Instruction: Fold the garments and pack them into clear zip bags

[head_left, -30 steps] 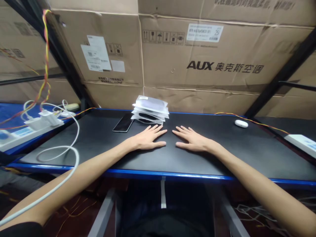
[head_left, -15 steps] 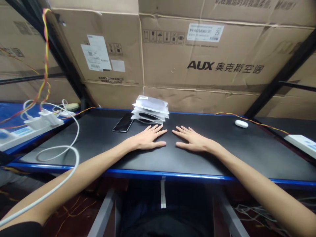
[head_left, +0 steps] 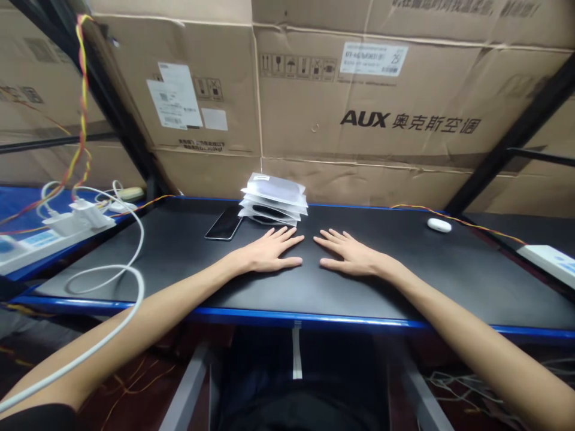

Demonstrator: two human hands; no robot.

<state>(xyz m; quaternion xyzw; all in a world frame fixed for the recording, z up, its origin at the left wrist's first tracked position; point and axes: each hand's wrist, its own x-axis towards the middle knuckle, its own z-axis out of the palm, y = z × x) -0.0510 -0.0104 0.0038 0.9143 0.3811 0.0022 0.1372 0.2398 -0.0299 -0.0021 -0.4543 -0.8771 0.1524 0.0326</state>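
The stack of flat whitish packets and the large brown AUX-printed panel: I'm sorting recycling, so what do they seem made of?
Stack of flat whitish packets: probably thin plastic, frosted; a darker patch shows through on top, though translucent paper is possible.
Large brown AUX-printed panel: apparently cardboard, matte, judging by its creases and printed handling symbols.

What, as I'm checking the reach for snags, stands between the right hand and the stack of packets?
Nothing visible stands between the right hand and the stack of packets. The left hand lies just in front of the stack, but to the side of that path.
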